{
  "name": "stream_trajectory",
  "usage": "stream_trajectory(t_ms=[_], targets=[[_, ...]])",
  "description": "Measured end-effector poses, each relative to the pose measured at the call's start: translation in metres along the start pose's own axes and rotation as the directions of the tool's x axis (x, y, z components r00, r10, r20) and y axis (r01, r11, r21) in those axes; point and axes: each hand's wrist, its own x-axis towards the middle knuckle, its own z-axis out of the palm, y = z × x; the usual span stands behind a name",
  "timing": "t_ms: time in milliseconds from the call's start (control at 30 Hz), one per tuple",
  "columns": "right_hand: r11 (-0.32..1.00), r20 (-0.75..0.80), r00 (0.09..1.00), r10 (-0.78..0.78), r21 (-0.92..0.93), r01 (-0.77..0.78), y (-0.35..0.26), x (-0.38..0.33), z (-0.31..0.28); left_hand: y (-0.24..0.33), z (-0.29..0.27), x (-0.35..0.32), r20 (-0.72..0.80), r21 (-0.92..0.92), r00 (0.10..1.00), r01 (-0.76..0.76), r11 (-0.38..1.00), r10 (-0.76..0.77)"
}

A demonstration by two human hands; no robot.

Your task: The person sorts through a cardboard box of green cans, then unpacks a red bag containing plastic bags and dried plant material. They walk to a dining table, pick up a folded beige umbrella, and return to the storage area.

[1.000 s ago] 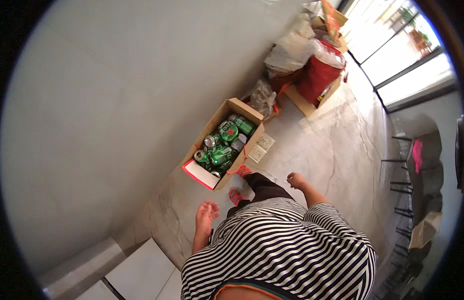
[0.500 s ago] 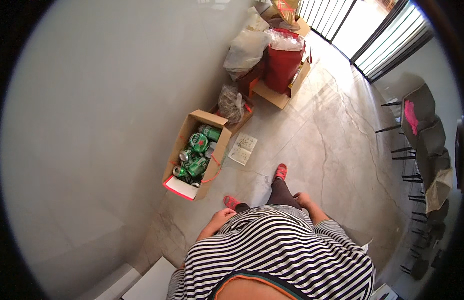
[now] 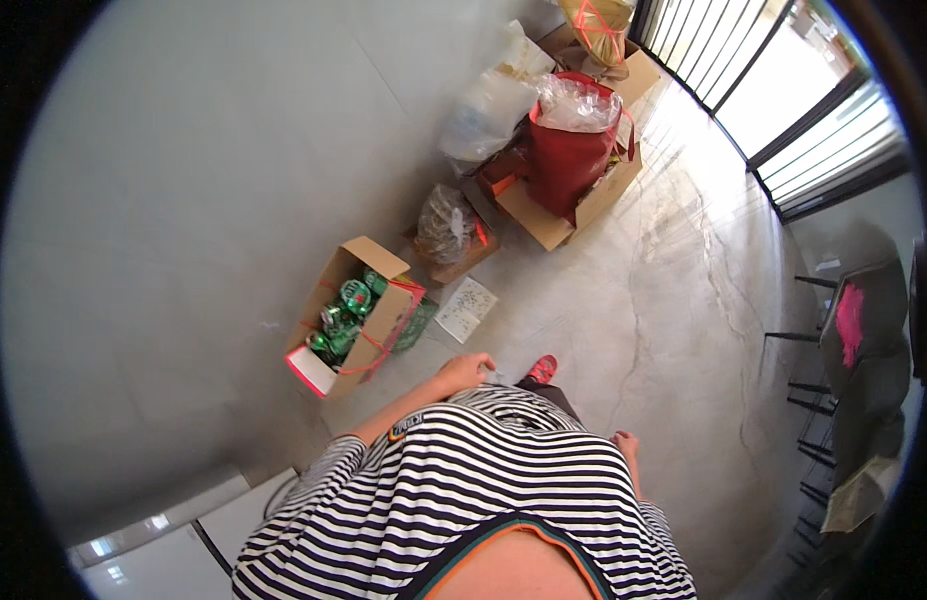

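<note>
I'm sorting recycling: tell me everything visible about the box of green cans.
The cardboard box stands open on the floor by the wall, apparently green and red outside, with brown flaps and a white, red-edged near flap. Jumbled green cans lie inside; a reddish cord loops at its side. The left hand is apart from it.

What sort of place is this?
Probably a ground-floor hall or front room, home or small business; I can't tell which. Clues: the barred opening onto daylight, dark chairs along one side, and a cardboard box of green cans.
</note>
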Motion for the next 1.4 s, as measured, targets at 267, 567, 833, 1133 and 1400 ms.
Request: stream_trajectory(t_ms=[267, 567, 833, 1133, 1400], targets=[[0.988, 0.076, 0.997, -0.027, 0.152, 0.015, -0.074, 0.067, -0.007, 0.019, -0.023, 0.098, -0.052, -0.275, 0.997, -0.076, 0.958, 0.064], [0.955, 0.186, 0.943, -0.275, -0.058, 0.29, -0.227, 0.091, 0.042, 0.062, -0.155, 0.308, -0.32, -0.419, 0.934, -0.291, 0.86, 0.16], [0.95, 0.059, 0.949, -0.309, -0.029, 0.311, -0.337, 0.108, 0.023, 0.131, -0.301, 0.419, -0.325, -0.386, 0.942, -0.212, 0.898, 0.083], [0.879, 0.15, 0.887, -0.436, -0.137, 0.456, -0.529, 0.119, 0.012, 0.157, -0.317, 0.462, -0.458, -0.17, 0.88, -0.224, 0.96, 0.124], [0.278, 0.303, 0.374, -0.877, -0.316, 0.907, -0.803, 0.11, 0.05, 0.176, -0.271, 0.458, -0.405, -0.349, 0.912, -0.096, 0.932, -0.057]])
